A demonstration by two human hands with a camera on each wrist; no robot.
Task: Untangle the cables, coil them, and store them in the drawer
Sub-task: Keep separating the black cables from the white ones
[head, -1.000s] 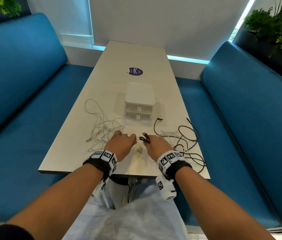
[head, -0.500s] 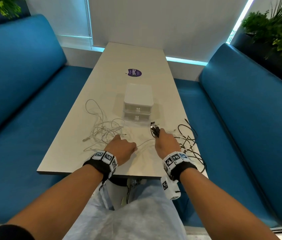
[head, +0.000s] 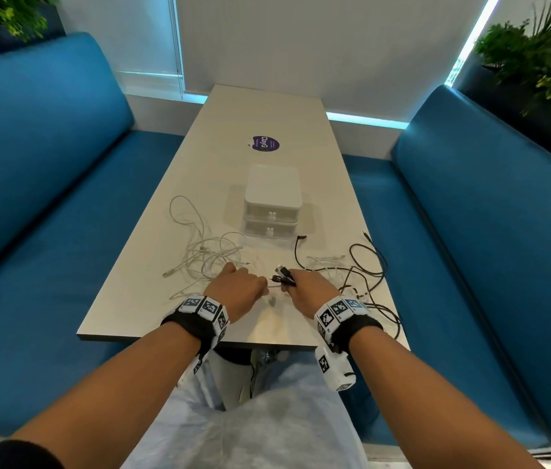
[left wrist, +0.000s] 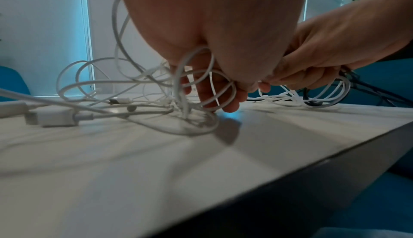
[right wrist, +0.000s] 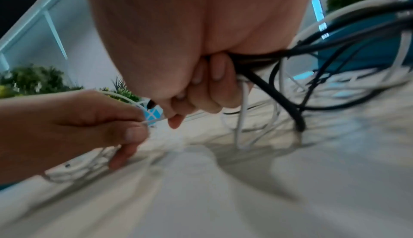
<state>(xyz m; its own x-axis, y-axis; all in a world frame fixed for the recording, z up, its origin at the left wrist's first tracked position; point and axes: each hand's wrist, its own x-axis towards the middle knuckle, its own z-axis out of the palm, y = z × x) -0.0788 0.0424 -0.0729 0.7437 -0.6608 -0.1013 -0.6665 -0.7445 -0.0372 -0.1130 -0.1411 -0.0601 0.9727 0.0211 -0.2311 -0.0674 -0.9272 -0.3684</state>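
A tangle of white cables (head: pixel 206 255) lies left of centre on the pale table (head: pixel 152 299), and black cables (head: pixel 368 265) mixed with white ones spread to the right. My left hand (head: pixel 240 287) grips white cable loops (left wrist: pixel 201 75) and pinches a thin white strand (right wrist: pixel 154 120). My right hand (head: pixel 307 289) holds a bundle of black cables (right wrist: pixel 257 59), whose plug ends (head: pixel 284 275) stick out toward the left hand. The two hands almost touch. A small white two-drawer box (head: pixel 272 201) stands behind them, both drawers shut.
A purple round sticker (head: pixel 265 143) sits farther up the table. Blue bench seats (head: pixel 47 184) flank both sides, with plants (head: pixel 544 59) behind the right one. A white USB plug (left wrist: pixel 55 116) lies near the left hand. Black cable hangs near the table's right front corner (head: pixel 392 319).
My right hand has drawn back from near the drawer box toward me and the left hand, bringing the black plug ends with it. The left hand stays in place on the white cables.
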